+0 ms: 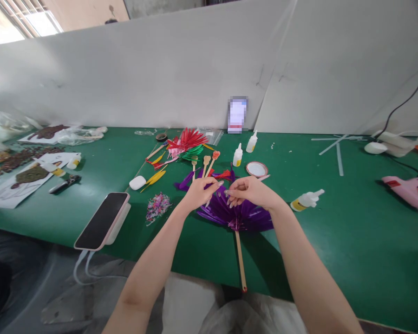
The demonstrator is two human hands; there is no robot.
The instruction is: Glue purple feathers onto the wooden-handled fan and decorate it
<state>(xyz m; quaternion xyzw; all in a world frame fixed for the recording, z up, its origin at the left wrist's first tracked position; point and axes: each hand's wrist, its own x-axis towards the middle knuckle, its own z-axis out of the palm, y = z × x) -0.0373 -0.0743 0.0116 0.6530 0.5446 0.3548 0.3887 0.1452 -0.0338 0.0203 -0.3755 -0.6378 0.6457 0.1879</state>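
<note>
A purple pleated fan with a wooden stick handle lies on the green table before me. Over its upper part hover both my hands, close together. My left hand is closed in a pinch, thumb against fingers. Just right of it, my right hand has its fingers curled and pinched too. Whatever the fingertips hold is too small to make out. Behind my hands are wooden sticks with shaped heads, red pieces and a round white lid with a reddish rim.
White glue bottles stand behind; another bottle lies right. A red fan, yellow feathers, confetti and a phone on a power bank lie left. A pink glue gun is far right. A grey partition rises behind.
</note>
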